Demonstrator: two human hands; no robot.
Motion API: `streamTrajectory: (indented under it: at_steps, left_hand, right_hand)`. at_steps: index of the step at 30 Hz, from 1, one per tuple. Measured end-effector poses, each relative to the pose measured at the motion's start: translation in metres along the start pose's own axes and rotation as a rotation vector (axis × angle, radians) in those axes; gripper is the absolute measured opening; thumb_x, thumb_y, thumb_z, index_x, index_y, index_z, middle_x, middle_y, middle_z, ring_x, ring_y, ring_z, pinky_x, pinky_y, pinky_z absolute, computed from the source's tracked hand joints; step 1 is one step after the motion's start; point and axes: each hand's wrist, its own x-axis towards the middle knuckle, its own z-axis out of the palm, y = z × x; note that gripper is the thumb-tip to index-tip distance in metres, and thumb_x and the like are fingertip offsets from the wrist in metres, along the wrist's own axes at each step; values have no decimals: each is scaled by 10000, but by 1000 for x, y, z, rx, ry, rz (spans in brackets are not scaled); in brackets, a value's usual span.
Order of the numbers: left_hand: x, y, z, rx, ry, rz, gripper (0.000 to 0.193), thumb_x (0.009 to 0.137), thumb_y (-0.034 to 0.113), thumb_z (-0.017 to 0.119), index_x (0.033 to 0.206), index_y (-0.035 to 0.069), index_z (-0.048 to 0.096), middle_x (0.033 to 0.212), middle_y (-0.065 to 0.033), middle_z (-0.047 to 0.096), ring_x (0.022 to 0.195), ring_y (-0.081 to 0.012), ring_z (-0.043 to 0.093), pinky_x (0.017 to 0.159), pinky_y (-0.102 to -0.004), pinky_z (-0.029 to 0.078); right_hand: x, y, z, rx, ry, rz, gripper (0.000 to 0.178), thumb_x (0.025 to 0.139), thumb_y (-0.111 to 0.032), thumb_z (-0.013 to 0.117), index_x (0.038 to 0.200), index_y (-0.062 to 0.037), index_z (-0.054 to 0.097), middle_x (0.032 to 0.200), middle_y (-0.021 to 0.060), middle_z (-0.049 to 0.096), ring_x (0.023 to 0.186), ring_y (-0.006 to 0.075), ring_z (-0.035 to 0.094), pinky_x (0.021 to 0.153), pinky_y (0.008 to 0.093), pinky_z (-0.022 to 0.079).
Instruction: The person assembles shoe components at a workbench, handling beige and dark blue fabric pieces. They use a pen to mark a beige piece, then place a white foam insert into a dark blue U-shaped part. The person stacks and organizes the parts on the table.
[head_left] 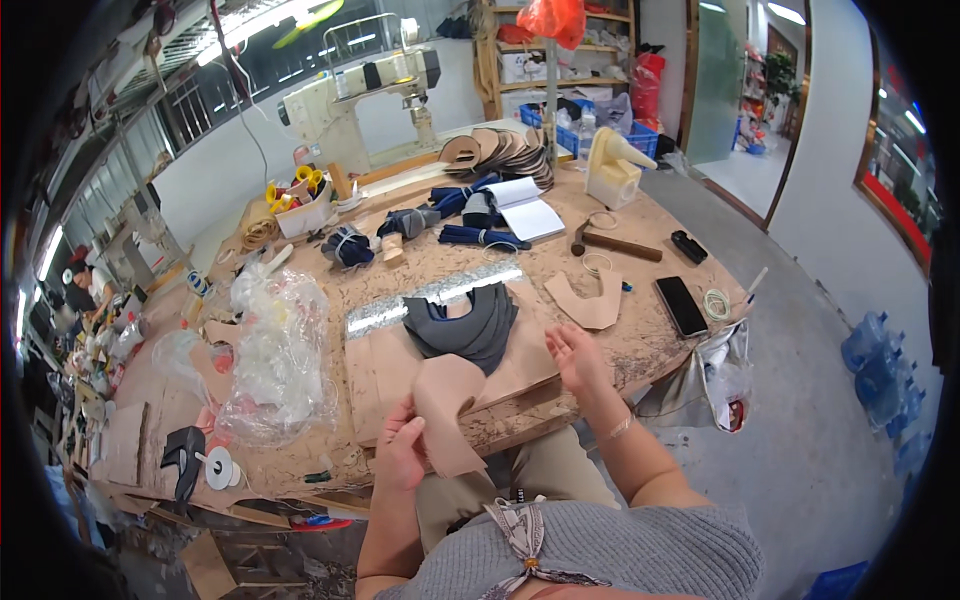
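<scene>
My left hand [402,445] pinches the edge of a curved tan sheet piece [450,405], which hangs over the table's near edge. Beyond it, a pile of dark grey U-shaped fabric pieces [475,330] rests on a tan board [385,375] with a shiny metal strip [380,318]. The upper end of the tan piece overlaps the pile's near side. To the right, my right hand [575,358] is raised above the board's edge, fingers stretched out and holding nothing. A flat U-shaped tan piece [590,300] lies just beyond that hand.
Right of the board lie a hammer [625,247], a black phone [682,306] and a cream glue bottle [612,180]. Crumpled clear plastic [275,360] and a black tape dispenser [183,455] are at left. Tied fabric bundles [410,222] and a sewing machine [365,90] stand farther back.
</scene>
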Motion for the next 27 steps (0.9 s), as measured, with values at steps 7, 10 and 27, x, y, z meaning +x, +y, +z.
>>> streamTrajectory:
  at_steps: [7,10,27]
  left_hand:
    - [17,-21,25,-38,-162,-239,472,862,28,456,1327,-43,417,1248,-131,541,1123,-204,553,959,-345,460]
    - [29,-27,22,-72,-128,-247,460,864,24,454,1317,-49,421,1238,-132,551,1113,-193,563,954,-332,465]
    - [38,-25,22,547,-255,-176,341,869,39,611,1203,0,556,1035,-39,622,910,-89,566,799,-239,471]
  right_hand:
    - [-83,7,23,-730,-708,38,353,902,-98,579,1230,-7,488,1140,45,588,1061,122,558,939,278,438]
    - [-80,-3,20,-752,-581,100,288,891,-117,615,1154,-14,557,1019,6,628,895,60,589,786,218,482]
    - [-54,-65,63,-1391,-756,-369,101,829,-89,628,905,-32,663,786,8,643,729,81,571,667,241,472]
